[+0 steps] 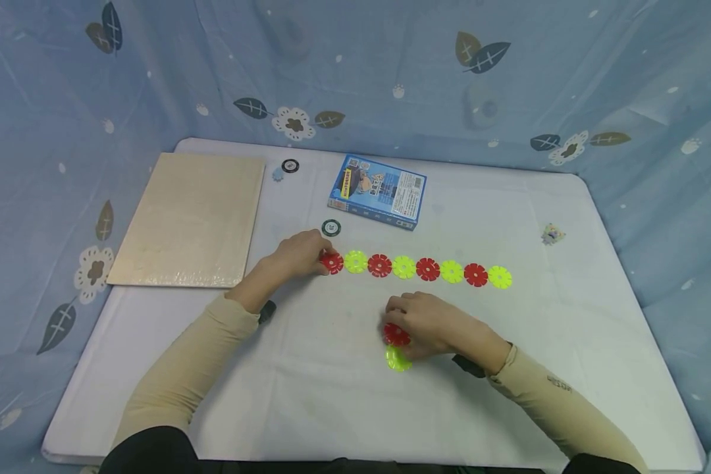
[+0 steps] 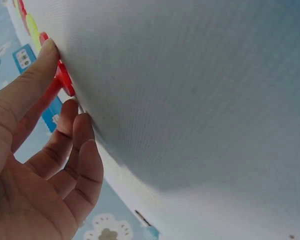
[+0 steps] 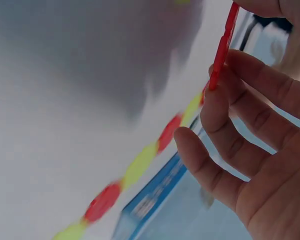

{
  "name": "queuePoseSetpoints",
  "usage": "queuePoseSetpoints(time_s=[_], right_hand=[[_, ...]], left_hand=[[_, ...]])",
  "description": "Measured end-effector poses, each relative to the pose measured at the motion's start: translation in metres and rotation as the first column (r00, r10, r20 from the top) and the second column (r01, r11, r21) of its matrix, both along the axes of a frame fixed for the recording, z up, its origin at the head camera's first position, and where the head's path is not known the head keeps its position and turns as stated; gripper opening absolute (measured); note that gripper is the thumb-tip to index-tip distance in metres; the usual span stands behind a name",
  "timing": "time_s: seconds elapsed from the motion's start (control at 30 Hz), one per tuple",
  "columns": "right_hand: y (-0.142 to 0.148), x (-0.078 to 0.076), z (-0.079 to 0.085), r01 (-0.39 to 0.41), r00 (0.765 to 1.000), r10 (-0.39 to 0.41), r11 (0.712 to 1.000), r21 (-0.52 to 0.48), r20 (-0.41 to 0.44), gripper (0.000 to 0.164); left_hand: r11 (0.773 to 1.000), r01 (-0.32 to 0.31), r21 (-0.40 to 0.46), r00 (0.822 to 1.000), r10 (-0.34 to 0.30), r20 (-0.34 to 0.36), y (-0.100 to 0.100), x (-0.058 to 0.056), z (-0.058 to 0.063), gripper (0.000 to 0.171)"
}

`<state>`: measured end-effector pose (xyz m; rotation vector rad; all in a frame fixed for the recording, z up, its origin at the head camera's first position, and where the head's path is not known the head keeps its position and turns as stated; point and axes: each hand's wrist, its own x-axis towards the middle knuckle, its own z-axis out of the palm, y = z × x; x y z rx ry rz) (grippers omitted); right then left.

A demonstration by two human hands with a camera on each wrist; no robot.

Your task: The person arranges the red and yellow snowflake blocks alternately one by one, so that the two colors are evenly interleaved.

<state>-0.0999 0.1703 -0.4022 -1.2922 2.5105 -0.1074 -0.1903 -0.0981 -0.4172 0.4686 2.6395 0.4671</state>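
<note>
A row of several notched plastic snowflake discs, red and yellow-green by turns, lies across the middle of the table. My left hand (image 1: 298,255) is at the row's left end, thumb and index finger pinching the red disc (image 1: 333,263) there. Its other fingers are loosely bent in the left wrist view. Nearer the front edge, my right hand (image 1: 431,322) pinches another red disc (image 3: 223,52) between thumb and fingertips, tipped on edge in the right wrist view. A yellow-green disc (image 1: 397,360) shows just below that hand in the head view, partly covered by it.
A blue box (image 1: 379,191) lies behind the row. Two dark round chips (image 1: 331,228) and a small blue piece (image 1: 278,174) lie left of it. A beige board (image 1: 192,220) covers the back left. A small multicoloured piece (image 1: 552,234) rests at the right.
</note>
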Motion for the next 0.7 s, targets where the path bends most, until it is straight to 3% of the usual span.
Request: queuePoseSetpoints(time_s=[0.13, 0.3, 0.43, 0.7], right_hand=[[0.031, -0.007, 0.000, 0.116, 0.992, -0.116, 0.993, -0.012, -0.037, 0.058], [0.074, -0.016, 0.000, 0.241, 0.964, -0.244, 0.970, -0.036, -0.111, 0.052], [0.113, -0.025, 0.001, 0.347, 0.925, -0.347, 0.937, -0.030, -0.151, 0.045], [0.177, -0.041, -0.002, 0.535, 0.834, -0.526, 0.845, 0.011, -0.166, 0.045]], left_hand=[[1.000, 0.000, -0.001, 1.000, 0.000, -0.001, 0.000, 0.000, 0.001, 0.045], [1.000, -0.001, -0.002, 1.000, 0.001, -0.002, 0.001, 0.001, 0.000, 0.044], [1.000, 0.001, 0.004, 1.000, -0.001, -0.002, 0.001, 0.000, -0.001, 0.044], [1.000, -0.002, 0.001, 1.000, 0.002, 0.001, 0.001, 0.001, 0.000, 0.045]])
